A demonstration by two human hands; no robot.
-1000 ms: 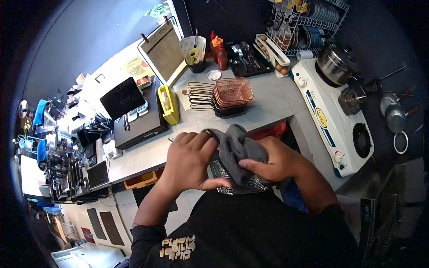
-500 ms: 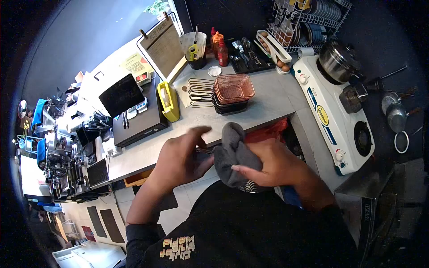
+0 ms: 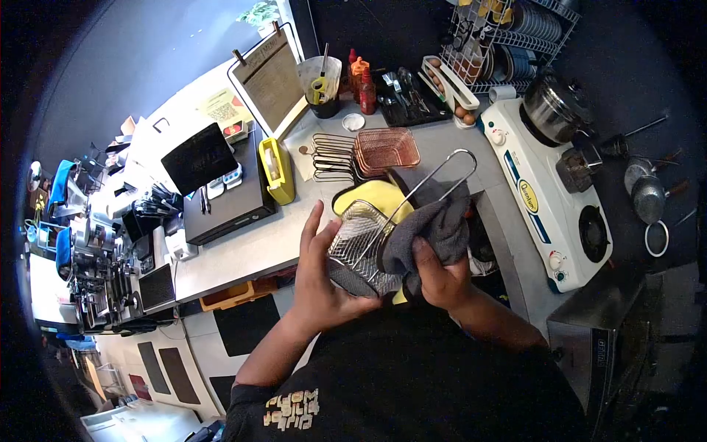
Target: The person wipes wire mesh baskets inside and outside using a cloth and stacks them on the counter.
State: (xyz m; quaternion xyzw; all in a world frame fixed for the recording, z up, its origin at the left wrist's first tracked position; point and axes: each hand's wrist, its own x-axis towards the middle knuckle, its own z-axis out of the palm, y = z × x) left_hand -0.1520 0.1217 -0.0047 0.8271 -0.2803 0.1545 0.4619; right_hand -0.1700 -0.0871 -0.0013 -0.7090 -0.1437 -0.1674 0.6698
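Observation:
A small silver wire fry basket (image 3: 355, 243) is between my hands, with its looped handle (image 3: 460, 163) pointing up and right. My left hand (image 3: 318, 276) grips the basket's left side, thumb beneath it. With my right hand (image 3: 443, 283) I hold a dark grey cloth (image 3: 442, 221) pressed against the basket's right side. Behind the mesh shows a yellow cloth-like piece (image 3: 377, 197); how it is held is hidden. Just beyond, on the counter, sits a stack of copper-coloured and black fry baskets (image 3: 388, 147), handles to the left.
A white two-burner gas stove (image 3: 537, 199) with a steel pot (image 3: 556, 110) stands to the right. A yellow box (image 3: 276, 173) and black cash drawer (image 3: 224, 210) are on the left counter. Sauce bottles (image 3: 367, 88), a cutlery tray (image 3: 412, 96) and eggs (image 3: 464, 116) line the back.
The silver basket, mostly hidden before, has come up into view with its handle raised. My left hand has closed on it. The grey cloth has spread to the right, and yellow material now shows.

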